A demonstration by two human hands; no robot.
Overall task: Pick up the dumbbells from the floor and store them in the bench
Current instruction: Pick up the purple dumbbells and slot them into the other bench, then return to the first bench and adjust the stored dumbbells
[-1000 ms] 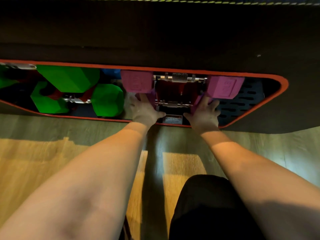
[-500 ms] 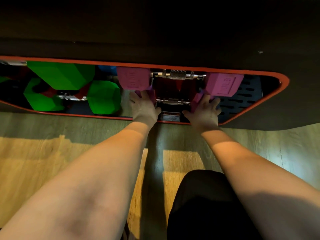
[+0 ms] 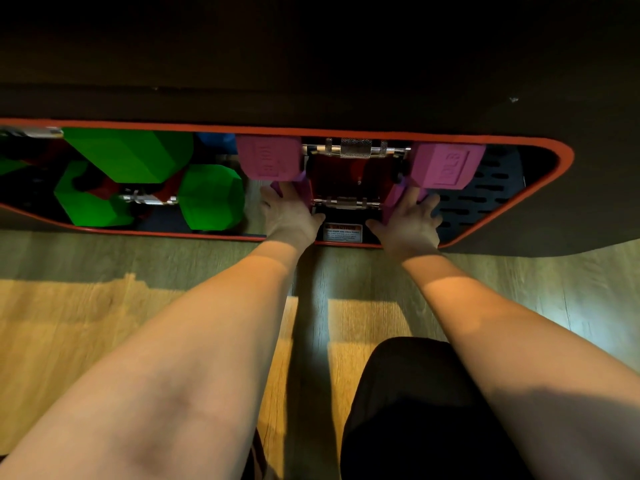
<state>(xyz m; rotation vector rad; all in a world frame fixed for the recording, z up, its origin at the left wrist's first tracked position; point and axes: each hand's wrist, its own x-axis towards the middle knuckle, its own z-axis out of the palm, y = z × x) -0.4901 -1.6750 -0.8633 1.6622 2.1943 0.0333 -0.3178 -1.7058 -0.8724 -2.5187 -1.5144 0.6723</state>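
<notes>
The bench storage bay (image 3: 564, 157) has an orange rim and stands open in front of me. A pink dumbbell (image 3: 446, 164) lies across its back, chrome handle showing. In front of it sits a second pink dumbbell (image 3: 343, 202), its two heads mostly covered by my hands. My left hand (image 3: 291, 216) lies on its left head with the fingers stretched forward. My right hand (image 3: 408, 220) lies on the right head, fingers spread. Two green dumbbells (image 3: 211, 197) are stacked in the left part of the bay.
The bay's right end shows a black slotted floor (image 3: 485, 199). A white warning label (image 3: 343, 233) sits on the front lip between my hands. Wooden floor (image 3: 69, 323) lies under my arms, and my knee in black cloth (image 3: 415, 410) is at the lower right.
Both hands stay on the front pink dumbbell's heads and have barely shifted. The view has moved slightly, and more of the warning label shows.
</notes>
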